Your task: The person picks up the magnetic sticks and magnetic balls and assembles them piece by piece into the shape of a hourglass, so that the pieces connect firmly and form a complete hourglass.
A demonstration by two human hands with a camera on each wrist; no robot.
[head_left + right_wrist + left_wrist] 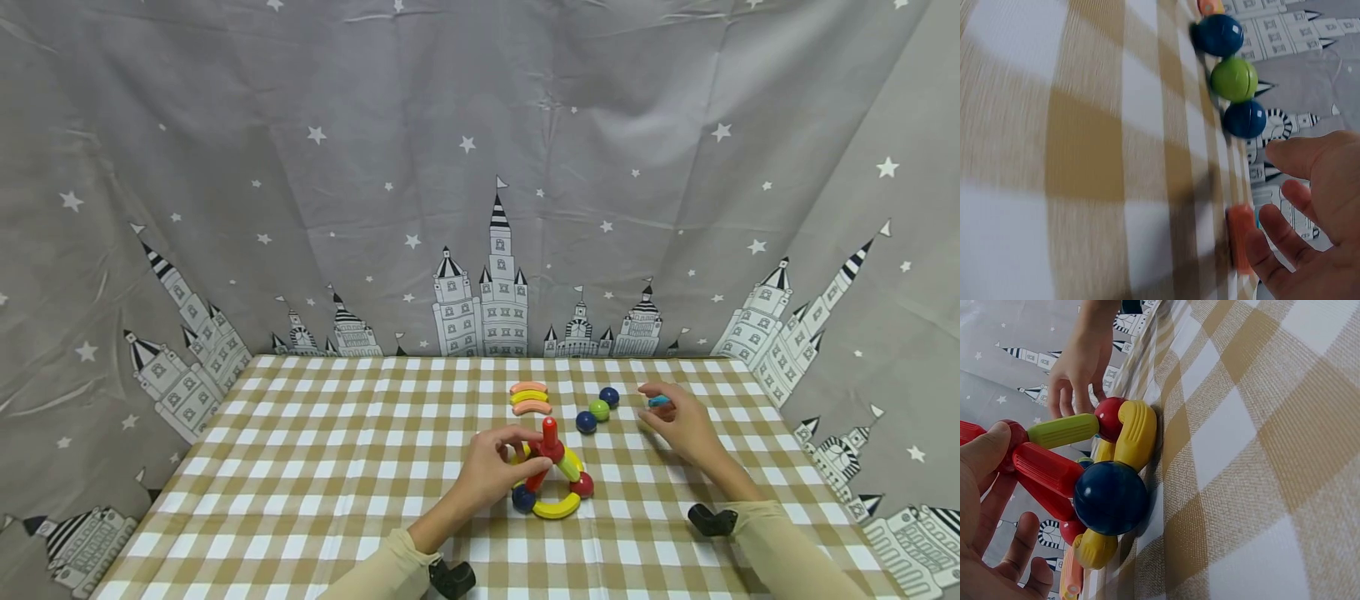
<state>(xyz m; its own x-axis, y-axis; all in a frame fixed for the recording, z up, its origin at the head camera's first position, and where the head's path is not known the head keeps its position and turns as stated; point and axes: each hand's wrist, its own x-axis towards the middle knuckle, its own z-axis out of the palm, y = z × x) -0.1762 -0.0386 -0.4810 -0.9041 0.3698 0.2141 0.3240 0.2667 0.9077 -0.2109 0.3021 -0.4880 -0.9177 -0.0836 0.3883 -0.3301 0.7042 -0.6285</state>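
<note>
My left hand (491, 462) pinches the red ball at the top of a stick-and-ball frame (1054, 467) between thumb and fingers. A red stick (550, 431) stands up from that top ball. Two red legs and a yellow-green leg (1064, 430) slope down to a base ring of curved yellow sticks (557, 507), joined by a blue ball (1110, 497) and red balls (582, 484). My right hand (682, 423) hovers at the right, fingers parted, over an orange-red stick (1241, 239) and a blue piece (659, 401) partly hidden behind it.
Behind the frame lie two orange curved sticks (531, 407) with a yellow curved stick (528, 397) between them. Two dark blue balls (587, 422) and a green ball (599, 409) form a row left of my right hand. A checked cloth (337, 467) covers the table; a grey curtain (480, 100) hangs behind.
</note>
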